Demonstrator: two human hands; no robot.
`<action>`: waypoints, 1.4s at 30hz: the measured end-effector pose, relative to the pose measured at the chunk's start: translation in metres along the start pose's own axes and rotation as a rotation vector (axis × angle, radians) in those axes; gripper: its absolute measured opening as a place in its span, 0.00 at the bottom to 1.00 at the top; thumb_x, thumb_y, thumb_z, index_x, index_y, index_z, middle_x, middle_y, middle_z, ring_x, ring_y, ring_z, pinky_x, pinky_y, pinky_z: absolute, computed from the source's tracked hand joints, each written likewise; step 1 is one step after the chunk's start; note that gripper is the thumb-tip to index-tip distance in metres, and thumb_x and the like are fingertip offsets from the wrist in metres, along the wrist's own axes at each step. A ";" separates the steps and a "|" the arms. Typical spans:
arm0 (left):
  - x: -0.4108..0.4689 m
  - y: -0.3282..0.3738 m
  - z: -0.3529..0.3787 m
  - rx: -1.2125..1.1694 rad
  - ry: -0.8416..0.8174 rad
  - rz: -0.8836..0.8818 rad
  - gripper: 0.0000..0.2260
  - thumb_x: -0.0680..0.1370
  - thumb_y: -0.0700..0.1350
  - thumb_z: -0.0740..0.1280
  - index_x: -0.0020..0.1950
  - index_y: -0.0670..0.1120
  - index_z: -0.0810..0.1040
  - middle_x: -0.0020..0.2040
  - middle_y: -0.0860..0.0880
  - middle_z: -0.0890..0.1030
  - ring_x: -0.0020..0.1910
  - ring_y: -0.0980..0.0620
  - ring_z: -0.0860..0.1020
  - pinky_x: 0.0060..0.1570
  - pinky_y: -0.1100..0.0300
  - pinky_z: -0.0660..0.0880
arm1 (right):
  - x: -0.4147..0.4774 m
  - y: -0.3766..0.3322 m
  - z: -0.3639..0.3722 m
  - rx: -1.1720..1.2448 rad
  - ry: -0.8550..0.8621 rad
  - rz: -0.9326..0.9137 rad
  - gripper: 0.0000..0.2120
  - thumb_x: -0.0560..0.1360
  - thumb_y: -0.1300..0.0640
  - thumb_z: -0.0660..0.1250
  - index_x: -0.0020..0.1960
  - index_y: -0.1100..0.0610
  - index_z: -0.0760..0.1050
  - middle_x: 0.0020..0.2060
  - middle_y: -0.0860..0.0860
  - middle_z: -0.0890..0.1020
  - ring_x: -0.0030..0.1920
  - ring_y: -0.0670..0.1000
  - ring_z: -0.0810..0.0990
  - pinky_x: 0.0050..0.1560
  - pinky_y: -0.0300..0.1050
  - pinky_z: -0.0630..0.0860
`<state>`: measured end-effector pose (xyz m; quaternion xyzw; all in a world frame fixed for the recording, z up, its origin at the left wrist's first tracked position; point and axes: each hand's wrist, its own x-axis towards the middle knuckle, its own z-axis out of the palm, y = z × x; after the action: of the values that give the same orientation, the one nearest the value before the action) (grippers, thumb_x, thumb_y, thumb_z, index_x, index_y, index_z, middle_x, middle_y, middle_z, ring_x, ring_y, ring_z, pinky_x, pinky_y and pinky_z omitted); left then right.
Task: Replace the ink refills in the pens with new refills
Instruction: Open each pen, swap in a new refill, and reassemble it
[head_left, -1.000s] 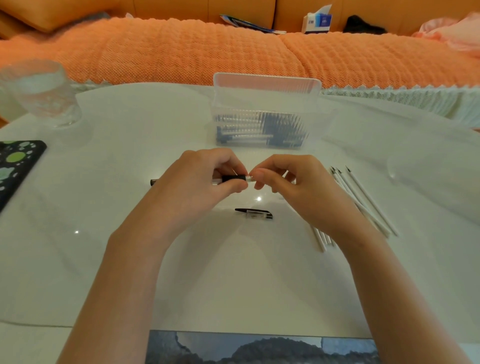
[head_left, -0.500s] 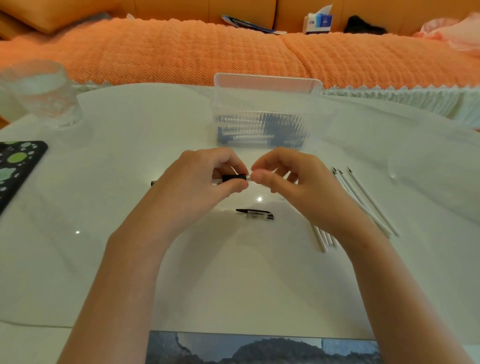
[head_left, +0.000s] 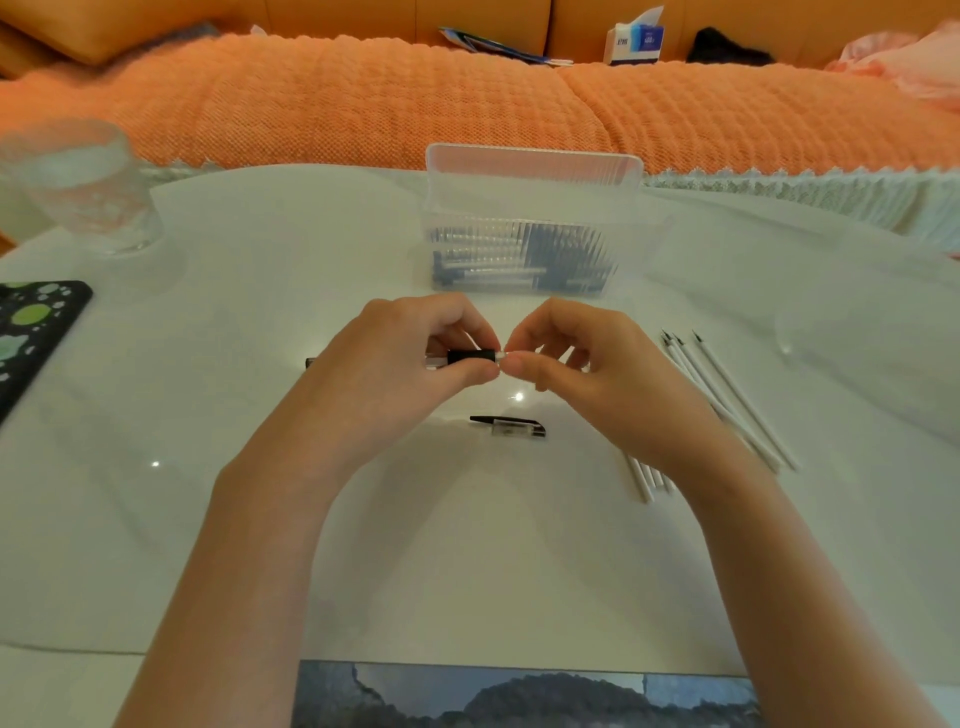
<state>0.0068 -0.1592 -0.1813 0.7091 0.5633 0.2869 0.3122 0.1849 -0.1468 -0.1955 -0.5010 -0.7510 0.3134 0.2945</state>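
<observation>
Over mid-counter, pen: the pen (head_left: 470, 357) is held level and crosswise just above the white counter (head_left: 260, 519). Its black grip section shows between the two hands, and its far end pokes out past the left wrist.
Left hand: the left hand (head_left: 395, 358) has its fingers (head_left: 480, 370) clamped round the barrel, thumb below and forefinger over the top.
Right hand: the right hand (head_left: 587, 364) has thumb and forefinger (head_left: 519, 364) pinched together on a pale stub (head_left: 501, 355) at the mouth of the grip section. It is too small to tell whether this is a refill end or the nose cone.
Step (judged): working the refill at the barrel mouth. Whether it is going in or coming out cannot be read.
Technique: keep the left grip still as the anchor and move only the right pinch. Keep the stub in line with the barrel axis, because a sideways load would probably bend a thin tube. Pinch close to the mouth and use short strokes.
Detached part: a clear piece with a black clip (head_left: 511, 427) lies on the counter just below the hands. It is probably this pen's other half, and it is within reach for reassembly.
Refills: white loose refills (head_left: 727, 400) lie fanned to the right, partly under the right wrist. Mind the forearm does not sweep them.
Stock: a clear plastic box (head_left: 535, 156) behind the hands holds stacked pens (head_left: 493, 273).
Periphery: a drinking glass (head_left: 78, 187) stands far left, well apart.
</observation>
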 end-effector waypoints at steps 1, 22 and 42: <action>0.000 0.000 0.000 -0.004 0.002 0.001 0.05 0.72 0.48 0.73 0.44 0.56 0.80 0.40 0.59 0.82 0.39 0.65 0.78 0.44 0.67 0.70 | 0.000 0.000 0.000 0.000 -0.003 0.014 0.09 0.76 0.48 0.64 0.43 0.51 0.78 0.35 0.39 0.80 0.38 0.40 0.77 0.40 0.29 0.71; 0.001 -0.001 0.000 0.019 0.004 0.007 0.04 0.71 0.49 0.73 0.44 0.56 0.80 0.39 0.60 0.82 0.39 0.65 0.78 0.42 0.67 0.69 | -0.001 -0.003 -0.001 0.061 0.051 -0.010 0.02 0.73 0.53 0.70 0.44 0.51 0.79 0.36 0.42 0.82 0.38 0.40 0.77 0.39 0.30 0.71; -0.001 -0.007 -0.011 -0.002 0.059 -0.041 0.03 0.71 0.48 0.73 0.42 0.55 0.81 0.35 0.58 0.82 0.36 0.66 0.77 0.37 0.71 0.68 | -0.002 -0.003 -0.006 0.108 0.097 0.022 0.04 0.74 0.55 0.68 0.40 0.51 0.78 0.34 0.45 0.83 0.34 0.40 0.77 0.36 0.30 0.71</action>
<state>-0.0063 -0.1581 -0.1795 0.6885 0.5862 0.3020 0.3019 0.1884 -0.1488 -0.1898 -0.5074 -0.7121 0.3321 0.3538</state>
